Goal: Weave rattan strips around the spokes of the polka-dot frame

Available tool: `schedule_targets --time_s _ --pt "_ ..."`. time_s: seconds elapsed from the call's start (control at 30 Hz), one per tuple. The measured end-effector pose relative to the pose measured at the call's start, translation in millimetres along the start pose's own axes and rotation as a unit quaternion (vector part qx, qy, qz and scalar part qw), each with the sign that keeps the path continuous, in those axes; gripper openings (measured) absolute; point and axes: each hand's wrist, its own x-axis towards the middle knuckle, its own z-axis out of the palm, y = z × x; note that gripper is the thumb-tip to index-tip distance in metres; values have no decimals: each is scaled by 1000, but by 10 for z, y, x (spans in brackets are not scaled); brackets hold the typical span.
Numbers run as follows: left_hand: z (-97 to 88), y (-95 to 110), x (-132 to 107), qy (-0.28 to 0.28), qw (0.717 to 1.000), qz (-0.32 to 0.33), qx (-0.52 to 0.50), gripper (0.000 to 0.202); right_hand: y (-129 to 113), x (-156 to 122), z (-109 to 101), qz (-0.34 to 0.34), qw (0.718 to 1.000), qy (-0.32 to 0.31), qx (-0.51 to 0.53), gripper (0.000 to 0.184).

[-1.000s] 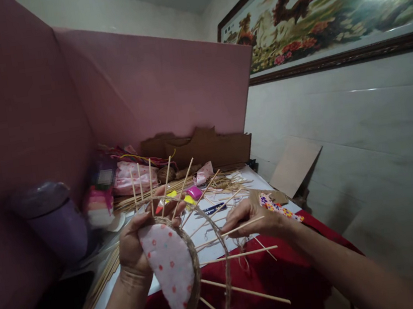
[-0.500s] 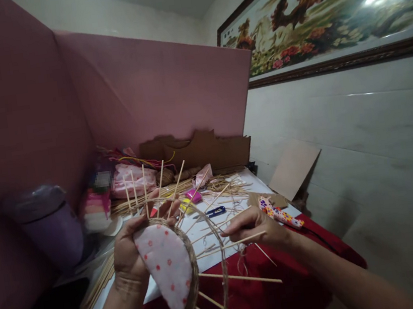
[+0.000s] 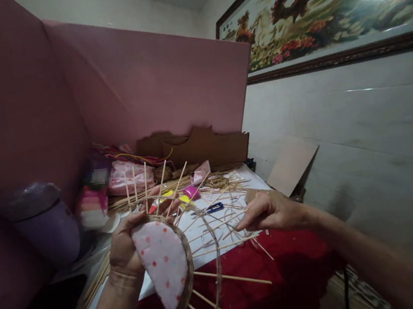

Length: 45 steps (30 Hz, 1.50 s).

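Observation:
My left hand is closed around the rim of a round basket base covered in white cloth with red dots, held upright on edge. Thin wooden sticks radiate from it like spokes, and a ring of twine runs around them. My right hand hovers to the right of the spokes, fingers pinched together at a fine strand of twine that I can barely make out. Under both hands lies a red cloth.
Loose sticks, blue snips, pink and yellow bits and white paper cover the table. A purple lidded jar stands left, cardboard pieces and pink fabric at the back against pink panels.
My right hand has lifted off the spoke it rested on and moved right and slightly up, drawing away from the basket. The spotted strip it covered is no longer visible. The left hand barely moved.

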Motion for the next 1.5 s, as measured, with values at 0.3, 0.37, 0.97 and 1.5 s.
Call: schedule_targets --time_s 0.3,0.37,0.97,1.5 --pt "94 -30 -4 53 998 22 21 65 -364 -49 244 -11 962 4 -272 27" --pt "120 -41 -6 62 997 32 19 65 -419 -39 340 -13 951 -11 -309 22" --pt "156 -64 -8 64 995 69 36 66 -358 -76 692 -54 929 73 -358 30" --pt "296 -58 -40 170 983 69 16 58 -519 -45 553 23 882 35 -470 42"
